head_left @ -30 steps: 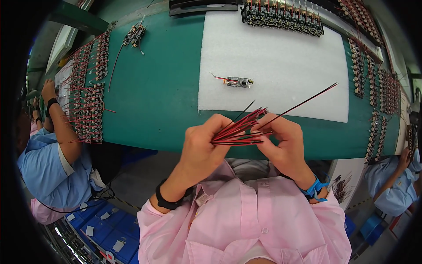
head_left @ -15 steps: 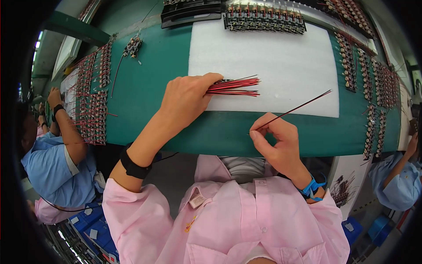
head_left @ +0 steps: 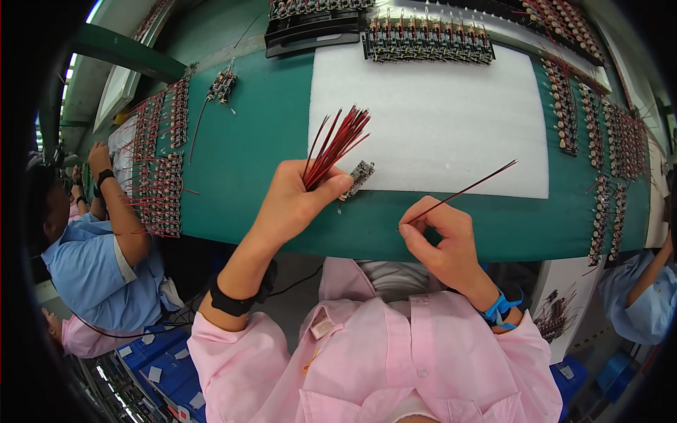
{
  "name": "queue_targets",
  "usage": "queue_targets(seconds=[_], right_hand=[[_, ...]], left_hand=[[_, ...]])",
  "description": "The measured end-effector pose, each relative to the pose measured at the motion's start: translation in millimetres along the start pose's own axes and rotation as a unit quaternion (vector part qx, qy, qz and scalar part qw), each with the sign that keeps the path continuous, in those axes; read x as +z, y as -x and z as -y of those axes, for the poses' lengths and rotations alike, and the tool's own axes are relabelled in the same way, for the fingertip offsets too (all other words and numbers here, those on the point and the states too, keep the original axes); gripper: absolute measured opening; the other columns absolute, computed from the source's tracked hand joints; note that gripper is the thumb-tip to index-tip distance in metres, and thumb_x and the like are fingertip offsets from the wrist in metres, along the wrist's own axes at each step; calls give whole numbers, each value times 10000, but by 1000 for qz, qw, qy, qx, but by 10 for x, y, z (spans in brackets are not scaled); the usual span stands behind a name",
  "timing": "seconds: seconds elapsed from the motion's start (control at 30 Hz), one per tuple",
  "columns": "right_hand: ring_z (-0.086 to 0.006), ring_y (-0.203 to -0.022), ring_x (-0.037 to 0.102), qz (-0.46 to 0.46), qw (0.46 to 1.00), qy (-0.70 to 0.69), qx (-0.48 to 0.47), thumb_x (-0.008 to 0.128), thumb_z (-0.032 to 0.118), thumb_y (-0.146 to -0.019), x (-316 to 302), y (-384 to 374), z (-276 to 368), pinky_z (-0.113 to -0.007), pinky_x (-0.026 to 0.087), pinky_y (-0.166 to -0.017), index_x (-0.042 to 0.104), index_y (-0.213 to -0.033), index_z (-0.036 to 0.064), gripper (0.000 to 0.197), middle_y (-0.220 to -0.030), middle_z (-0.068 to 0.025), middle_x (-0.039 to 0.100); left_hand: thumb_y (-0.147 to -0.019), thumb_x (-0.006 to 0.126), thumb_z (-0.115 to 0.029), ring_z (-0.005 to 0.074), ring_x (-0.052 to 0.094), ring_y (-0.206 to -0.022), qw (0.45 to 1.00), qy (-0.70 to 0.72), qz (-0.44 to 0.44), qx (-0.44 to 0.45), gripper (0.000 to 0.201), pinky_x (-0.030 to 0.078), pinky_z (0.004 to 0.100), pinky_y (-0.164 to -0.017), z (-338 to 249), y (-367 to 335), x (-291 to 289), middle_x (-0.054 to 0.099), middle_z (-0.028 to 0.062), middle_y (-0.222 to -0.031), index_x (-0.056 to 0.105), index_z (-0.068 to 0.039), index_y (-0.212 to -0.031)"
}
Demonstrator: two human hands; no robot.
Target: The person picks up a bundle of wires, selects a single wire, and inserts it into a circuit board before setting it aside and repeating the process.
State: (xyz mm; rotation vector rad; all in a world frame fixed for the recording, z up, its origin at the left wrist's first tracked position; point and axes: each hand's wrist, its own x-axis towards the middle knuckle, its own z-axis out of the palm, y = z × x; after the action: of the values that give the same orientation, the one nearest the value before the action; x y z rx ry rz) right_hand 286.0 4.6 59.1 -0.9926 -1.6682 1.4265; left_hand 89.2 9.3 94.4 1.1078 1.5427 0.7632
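My left hand (head_left: 293, 201) is closed round a bundle of red and black wires (head_left: 337, 146), whose tips fan upward. Between its thumb and fingers it also pinches a small circuit board (head_left: 360, 178), which juts out to the right over the near edge of the white foam sheet (head_left: 437, 120). Over the green table's near side, my right hand (head_left: 441, 233) pinches the lower end of one red-and-black wire (head_left: 479, 182). That wire slants up to the right, its free end above the foam. My two hands are apart.
Rows of circuit boards (head_left: 429, 39) stand at the foam's far edge, beside a black tray (head_left: 314, 44). More wired boards lie at the left (head_left: 161, 190) and right (head_left: 599, 211). A loose board (head_left: 222, 86) lies at upper left. Co-workers in blue (head_left: 99, 261) sit either side.
My left hand has drawn nearer and turned, so the wire bundle now points upward and the circuit board shows. My right hand still pinches its single wire, hardly moved. The view has shifted slightly.
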Motion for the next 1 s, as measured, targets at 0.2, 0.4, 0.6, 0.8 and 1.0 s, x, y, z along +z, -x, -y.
queue_targets(seconds=[0.2,0.4,0.6,0.8,1.0], right_hand=[[-75,-520,458,17,999,-10,26,525,-43,-680,88,-81,-68,-193,365,-482,507,-690,-31,24,-620,-36,501],[-75,-522,458,9,1000,-13,23,526,-45,-687,101,-130,-118,-186,360,-473,512,-684,-42,15,-653,-48,513],[-79,-511,463,9,1000,-16,6,533,-48,-677,67,-159,-161,-187,357,-458,514,-676,-47,19,-658,-54,518],[-89,-497,468,9,1000,-11,-11,537,-52,-665,7,-177,-161,-189,357,-451,517,-670,-47,21,-660,-61,520],[-90,-497,469,11,1000,-11,-19,534,-56,-661,9,-178,-173,-193,359,-450,521,-668,-45,18,-663,-60,522]], left_hand=[[-720,592,-118,20,337,-474,998,-54,-32,32,148,260,200,-416,157,-6,-61,415,-47,-511,549,11,-663],[-712,602,-90,9,362,-488,992,-118,-36,21,105,271,171,-432,177,-43,-67,471,-45,-553,551,-1,-688],[-708,605,-89,9,367,-497,995,-89,-35,30,105,274,170,-434,170,-96,-56,473,-46,-557,553,-1,-687],[-703,605,-90,18,402,-497,999,-40,-8,-23,109,282,173,-433,130,-165,-45,492,-34,-556,558,2,-670],[-702,604,-109,20,392,-470,1000,0,1,-23,131,266,182,-415,210,-210,-53,478,-33,-531,555,-3,-643]])
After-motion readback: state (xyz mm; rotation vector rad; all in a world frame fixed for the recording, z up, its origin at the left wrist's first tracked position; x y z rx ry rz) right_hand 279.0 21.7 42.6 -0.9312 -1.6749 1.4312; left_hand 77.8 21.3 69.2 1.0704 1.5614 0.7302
